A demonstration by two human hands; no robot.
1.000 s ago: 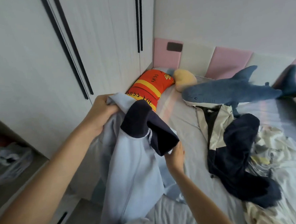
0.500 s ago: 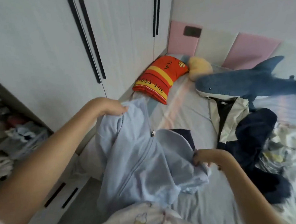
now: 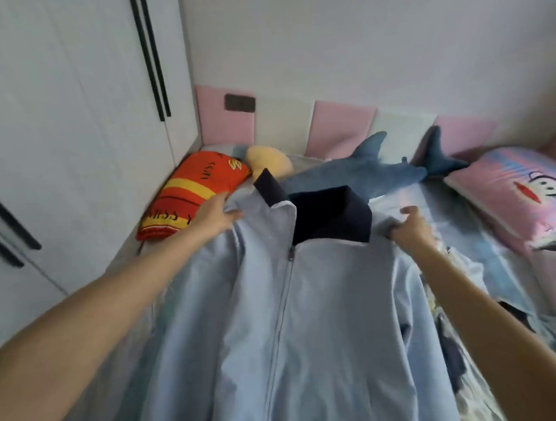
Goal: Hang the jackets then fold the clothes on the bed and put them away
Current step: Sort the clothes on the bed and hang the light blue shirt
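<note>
A white wardrobe [image 3: 53, 126] with long black handles fills the left of the room, its doors closed, beside a bed [image 3: 485, 217] that runs up to a headboard [image 3: 343, 125] of pink and cream padded panels. Spread front-up over the near half of the bed is a light-blue jacket [image 3: 309, 322], zipped almost to the top, with its navy collar [image 3: 329, 217] toward the headboard and its hem running out of view at the bottom edge. Whether the jacket lies flat on the mattress or is held just above it cannot be told.

Behind the collar a blue plush shark [image 3: 365, 169] lies across the bed. A pink pillow [image 3: 523, 192] printed with a cartoon monkey sits at the far right, and a red-and-yellow striped pillow [image 3: 191, 196] rests against the wardrobe, with a yellow soft toy [image 3: 269, 162] just beside it. Dark and patterned clothes [image 3: 455, 355] show from under the jacket's right side.

The person's left hand [image 3: 216, 214] holds one shoulder of the jacket, thumb raised and fingers pinching the cloth; the right hand [image 3: 411, 226] grips the other shoulder with its fingers curled round the fabric. A small zip pull [image 3: 290, 253] hangs just below the collar.
</note>
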